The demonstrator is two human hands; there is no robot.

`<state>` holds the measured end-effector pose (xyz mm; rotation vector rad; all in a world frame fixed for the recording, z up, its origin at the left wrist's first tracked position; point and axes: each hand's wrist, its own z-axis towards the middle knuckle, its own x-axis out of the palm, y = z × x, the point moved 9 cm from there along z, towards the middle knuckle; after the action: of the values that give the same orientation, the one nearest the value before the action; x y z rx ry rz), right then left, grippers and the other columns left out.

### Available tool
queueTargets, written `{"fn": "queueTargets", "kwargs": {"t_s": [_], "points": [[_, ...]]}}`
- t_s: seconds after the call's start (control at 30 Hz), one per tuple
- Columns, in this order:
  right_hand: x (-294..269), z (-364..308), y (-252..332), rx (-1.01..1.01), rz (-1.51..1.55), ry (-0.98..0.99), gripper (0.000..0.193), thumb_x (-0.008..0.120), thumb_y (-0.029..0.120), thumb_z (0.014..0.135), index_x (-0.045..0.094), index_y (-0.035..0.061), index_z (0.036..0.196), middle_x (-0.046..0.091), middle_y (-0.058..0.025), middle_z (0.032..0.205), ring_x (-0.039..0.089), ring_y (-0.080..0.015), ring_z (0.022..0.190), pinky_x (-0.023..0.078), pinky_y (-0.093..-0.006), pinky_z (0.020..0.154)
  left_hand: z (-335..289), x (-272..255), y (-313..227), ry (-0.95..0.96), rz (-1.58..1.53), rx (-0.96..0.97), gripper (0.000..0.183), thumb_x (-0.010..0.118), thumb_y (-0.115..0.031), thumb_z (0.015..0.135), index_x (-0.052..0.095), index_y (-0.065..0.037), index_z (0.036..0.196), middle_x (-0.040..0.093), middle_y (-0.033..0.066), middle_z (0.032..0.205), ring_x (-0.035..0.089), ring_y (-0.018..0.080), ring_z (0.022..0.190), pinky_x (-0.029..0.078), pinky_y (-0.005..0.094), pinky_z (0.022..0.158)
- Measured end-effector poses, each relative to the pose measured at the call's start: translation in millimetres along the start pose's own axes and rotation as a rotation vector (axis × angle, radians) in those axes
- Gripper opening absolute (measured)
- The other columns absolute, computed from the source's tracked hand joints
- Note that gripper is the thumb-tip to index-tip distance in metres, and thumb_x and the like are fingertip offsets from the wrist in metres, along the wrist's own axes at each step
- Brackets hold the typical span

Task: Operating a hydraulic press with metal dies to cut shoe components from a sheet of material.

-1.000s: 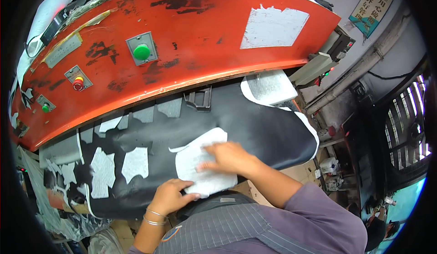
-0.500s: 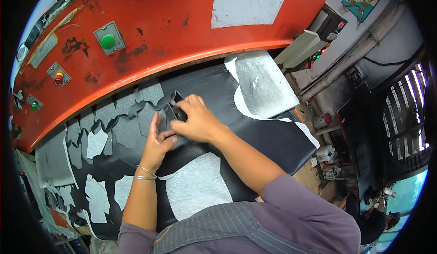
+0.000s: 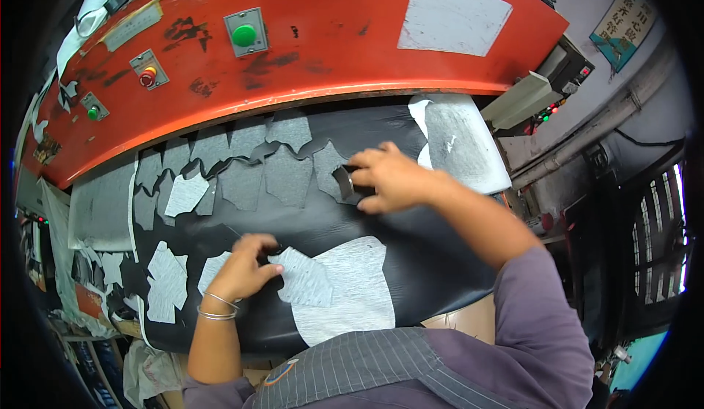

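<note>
My right hand (image 3: 396, 179) grips a dark metal cutting die (image 3: 343, 182) by its rim, over the black leather-like sheet (image 3: 433, 240). Beside the die is a dark grey cutout (image 3: 324, 161), one of several along the sheet's far edge. Nearer me, my left hand (image 3: 248, 268) has thumb and forefinger apart at the corner of a small light-grey cut piece (image 3: 304, 278). That piece overlaps a larger light-grey piece (image 3: 359, 284) on the black sheet. Some of the left fingers are hidden behind the hand.
An orange-red machine beam (image 3: 323, 64) spans the far side, with a green button (image 3: 243, 35) and a red knob (image 3: 148, 77). A worn white board (image 3: 462, 141) lies at the far right. More light-grey pieces (image 3: 167, 284) lie at left.
The hands have parted: the right carried the die to the right, the left came back toward me. A small grey piece now lies on the larger one. The view has shifted.
</note>
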<state>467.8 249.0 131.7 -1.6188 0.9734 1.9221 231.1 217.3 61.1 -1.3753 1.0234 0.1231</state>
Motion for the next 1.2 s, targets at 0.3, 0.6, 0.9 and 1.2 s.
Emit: {"fn": "queueTargets", "kwargs": {"t_s": [0.3, 0.6, 0.9, 1.2], "points": [[22, 30, -62, -0.114, -0.492, -0.149, 0.032, 0.053, 0.016, 0.083, 0.069, 0.0206, 0.11, 0.044, -0.0073, 0.143, 0.034, -0.0243, 0.136, 0.027, -0.0472, 0.109, 137, -8, -35, -0.314, -0.038, 0.25, 0.05, 0.061, -0.008, 0.081, 0.046, -0.001, 0.128, 0.06, 0.0177, 0.121, 0.056, 0.0306, 0.115, 0.043, 0.038, 0.097], [60, 17, -101, 0.622, 0.148, -0.505, 0.074, 0.078, 0.049, 0.065, 0.054, 0.004, 0.119, 0.046, -0.0311, 0.133, 0.036, -0.0454, 0.131, 0.027, -0.052, 0.108, 204, 20, -25, -0.503, 0.178, 0.184, 0.052, 0.05, -0.008, 0.081, 0.036, -0.001, 0.131, 0.057, 0.0143, 0.129, 0.05, 0.0328, 0.121, 0.027, 0.047, 0.11], [49, 25, -112, 0.416, 0.261, -0.552, 0.056, 0.079, 0.033, 0.065, 0.058, 0.0049, 0.108, 0.05, -0.0307, 0.129, 0.042, -0.0415, 0.129, 0.03, -0.0481, 0.109, 200, 10, -19, -0.466, 0.113, 0.069, 0.055, 0.051, -0.011, 0.082, 0.033, -0.002, 0.133, 0.057, 0.0111, 0.13, 0.049, 0.034, 0.121, 0.027, 0.0461, 0.111], [48, 20, -118, 0.487, 0.294, -0.622, 0.045, 0.081, 0.033, 0.069, 0.061, 0.0073, 0.101, 0.054, -0.0295, 0.125, 0.047, -0.0389, 0.126, 0.037, -0.0411, 0.104, 194, 10, -25, -0.538, 0.128, 0.137, 0.053, 0.054, -0.011, 0.083, 0.034, 0.001, 0.131, 0.057, 0.0174, 0.128, 0.05, 0.0349, 0.12, 0.028, 0.0488, 0.11]]}}
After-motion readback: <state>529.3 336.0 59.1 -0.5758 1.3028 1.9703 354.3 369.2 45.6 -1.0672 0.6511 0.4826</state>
